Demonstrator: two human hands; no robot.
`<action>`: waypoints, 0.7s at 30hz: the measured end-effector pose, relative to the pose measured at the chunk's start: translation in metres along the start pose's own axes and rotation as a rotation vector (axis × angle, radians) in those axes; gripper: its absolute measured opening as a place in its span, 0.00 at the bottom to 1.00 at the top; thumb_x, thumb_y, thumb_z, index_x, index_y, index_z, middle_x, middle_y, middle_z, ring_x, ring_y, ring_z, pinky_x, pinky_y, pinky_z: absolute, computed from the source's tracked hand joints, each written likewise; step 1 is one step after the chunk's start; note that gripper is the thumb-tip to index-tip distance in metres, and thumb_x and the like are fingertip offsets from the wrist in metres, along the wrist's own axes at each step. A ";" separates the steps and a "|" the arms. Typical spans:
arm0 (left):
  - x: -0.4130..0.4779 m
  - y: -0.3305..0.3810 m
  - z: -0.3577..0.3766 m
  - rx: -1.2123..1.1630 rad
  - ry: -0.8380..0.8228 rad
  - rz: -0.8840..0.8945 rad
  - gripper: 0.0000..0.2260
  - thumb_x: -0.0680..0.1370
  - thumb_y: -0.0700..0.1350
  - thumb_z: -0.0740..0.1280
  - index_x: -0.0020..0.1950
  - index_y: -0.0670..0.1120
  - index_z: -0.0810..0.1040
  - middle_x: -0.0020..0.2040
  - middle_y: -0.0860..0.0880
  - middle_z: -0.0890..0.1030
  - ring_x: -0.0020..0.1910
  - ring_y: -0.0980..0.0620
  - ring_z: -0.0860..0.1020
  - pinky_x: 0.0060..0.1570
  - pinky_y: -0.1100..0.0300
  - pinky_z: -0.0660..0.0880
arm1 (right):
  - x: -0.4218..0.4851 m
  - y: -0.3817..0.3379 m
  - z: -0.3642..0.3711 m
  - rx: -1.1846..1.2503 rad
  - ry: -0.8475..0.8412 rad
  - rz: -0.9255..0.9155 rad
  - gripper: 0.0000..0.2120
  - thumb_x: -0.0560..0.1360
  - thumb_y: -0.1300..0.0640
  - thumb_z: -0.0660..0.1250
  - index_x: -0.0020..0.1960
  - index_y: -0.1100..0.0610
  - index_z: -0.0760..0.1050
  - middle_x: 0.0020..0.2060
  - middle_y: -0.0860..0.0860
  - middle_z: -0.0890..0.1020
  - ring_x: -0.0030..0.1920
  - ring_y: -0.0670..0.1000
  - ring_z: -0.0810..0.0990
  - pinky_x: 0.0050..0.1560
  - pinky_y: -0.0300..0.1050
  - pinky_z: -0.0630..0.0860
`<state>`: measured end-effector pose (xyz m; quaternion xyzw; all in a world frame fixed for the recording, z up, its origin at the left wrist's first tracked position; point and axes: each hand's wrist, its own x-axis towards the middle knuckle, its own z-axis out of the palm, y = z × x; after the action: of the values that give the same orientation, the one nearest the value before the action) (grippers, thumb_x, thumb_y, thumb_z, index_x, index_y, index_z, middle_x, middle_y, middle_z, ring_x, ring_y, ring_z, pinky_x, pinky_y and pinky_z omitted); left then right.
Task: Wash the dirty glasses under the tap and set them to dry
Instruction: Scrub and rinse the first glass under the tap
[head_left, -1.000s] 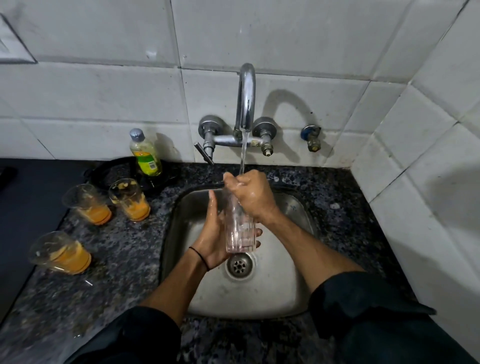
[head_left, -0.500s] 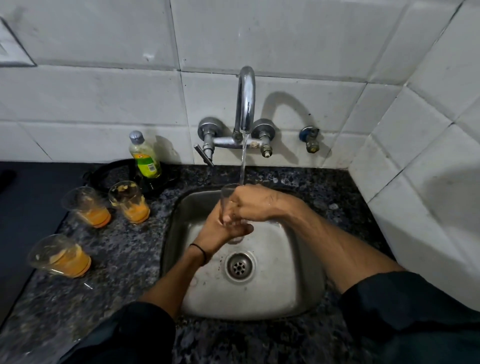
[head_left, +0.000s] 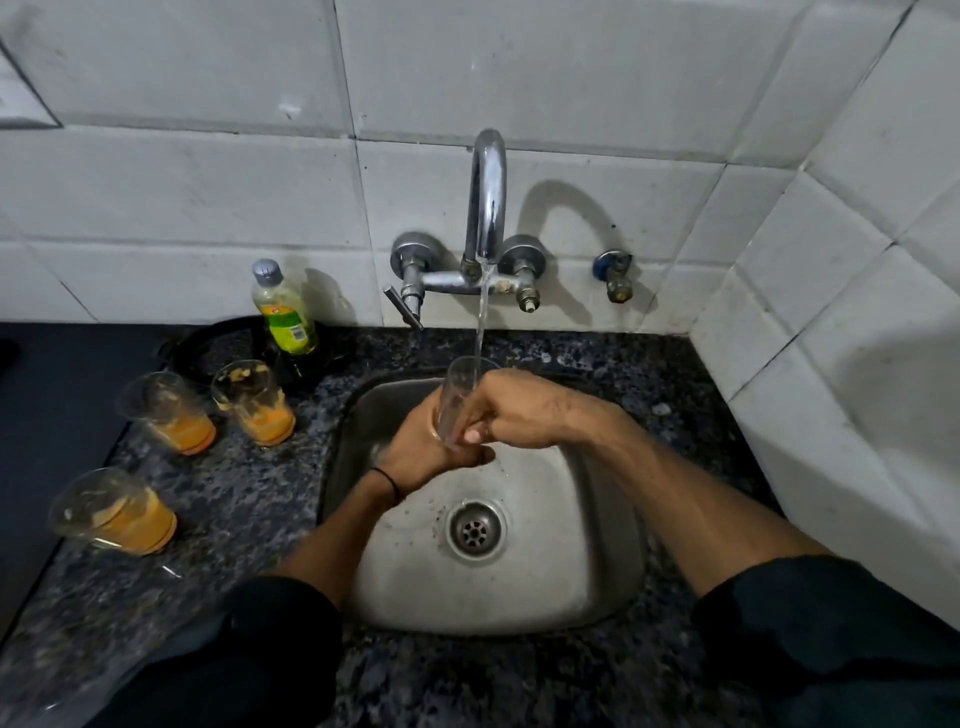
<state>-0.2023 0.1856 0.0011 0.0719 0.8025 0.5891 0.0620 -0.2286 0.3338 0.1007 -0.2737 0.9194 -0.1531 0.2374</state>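
Both hands, left (head_left: 423, 447) and right (head_left: 511, 410), clamped on one glass (head_left: 457, 400) under the tap (head_left: 487, 197) stream over the sink (head_left: 587, 519); three dirty glasses (head_left: 254, 402) wait on the left counter, none drying.

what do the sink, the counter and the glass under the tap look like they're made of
Sink: looks like stainless steel, dull brushed grey with soft reflections. Counter: seems polished granite or similar stone, dark with pale speckles. Glass under the tap: clear and see-through, probably glass, though clear plastic can't be ruled out.
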 end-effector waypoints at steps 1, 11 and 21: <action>0.001 -0.002 -0.007 0.025 -0.034 -0.024 0.23 0.64 0.34 0.79 0.56 0.45 0.77 0.47 0.54 0.83 0.43 0.65 0.80 0.42 0.69 0.76 | -0.002 0.001 0.002 -0.027 -0.017 -0.017 0.10 0.77 0.54 0.69 0.57 0.49 0.84 0.54 0.47 0.85 0.55 0.49 0.81 0.67 0.52 0.70; 0.003 0.003 0.008 0.111 0.221 0.048 0.21 0.64 0.45 0.77 0.54 0.48 0.75 0.48 0.52 0.83 0.47 0.54 0.81 0.43 0.60 0.78 | 0.014 0.002 0.009 0.365 0.132 0.062 0.07 0.75 0.56 0.68 0.42 0.53 0.84 0.42 0.52 0.87 0.45 0.52 0.84 0.55 0.53 0.80; 0.011 0.000 0.003 0.284 0.282 0.038 0.22 0.64 0.49 0.75 0.56 0.55 0.74 0.47 0.54 0.83 0.46 0.52 0.81 0.44 0.54 0.78 | 0.021 0.004 0.026 0.600 0.169 0.106 0.12 0.81 0.49 0.62 0.48 0.53 0.81 0.47 0.51 0.85 0.49 0.51 0.83 0.60 0.56 0.78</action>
<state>-0.2121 0.1904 -0.0004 0.0118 0.8768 0.4752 -0.0731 -0.2324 0.3213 0.0701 -0.1294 0.8628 -0.4270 0.2379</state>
